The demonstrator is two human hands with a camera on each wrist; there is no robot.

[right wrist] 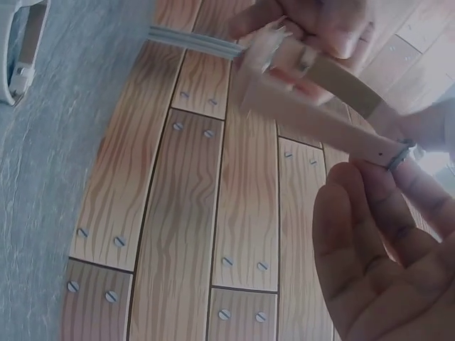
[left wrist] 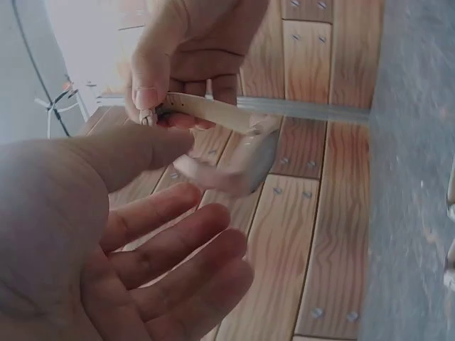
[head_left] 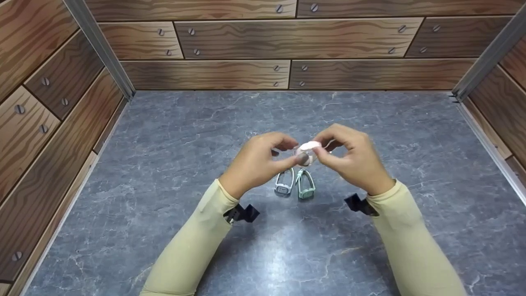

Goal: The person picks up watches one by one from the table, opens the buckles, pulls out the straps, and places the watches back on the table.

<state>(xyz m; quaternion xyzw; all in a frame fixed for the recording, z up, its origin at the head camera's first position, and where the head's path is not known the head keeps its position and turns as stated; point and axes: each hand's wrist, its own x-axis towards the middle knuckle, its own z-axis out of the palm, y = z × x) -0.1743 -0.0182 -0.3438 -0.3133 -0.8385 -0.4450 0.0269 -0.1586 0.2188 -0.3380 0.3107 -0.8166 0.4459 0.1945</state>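
Observation:
A pale pink wristwatch is held up above the tabletop, its strap looped round. My right hand pinches the buckle end of the strap between thumb and fingers. The dark watch face hangs at the other end of the loop, a little blurred. Close against the watch is my left hand, thumb at the strap and fingers loosely spread, without a visible grip. Below the hands, a white watch and a green watch stand side by side on the table.
The grey marbled tabletop is bounded by wood-plank-patterned walls at the back and both sides. Metal posts stand at the rear corners. A black wrist camera sits beneath each forearm.

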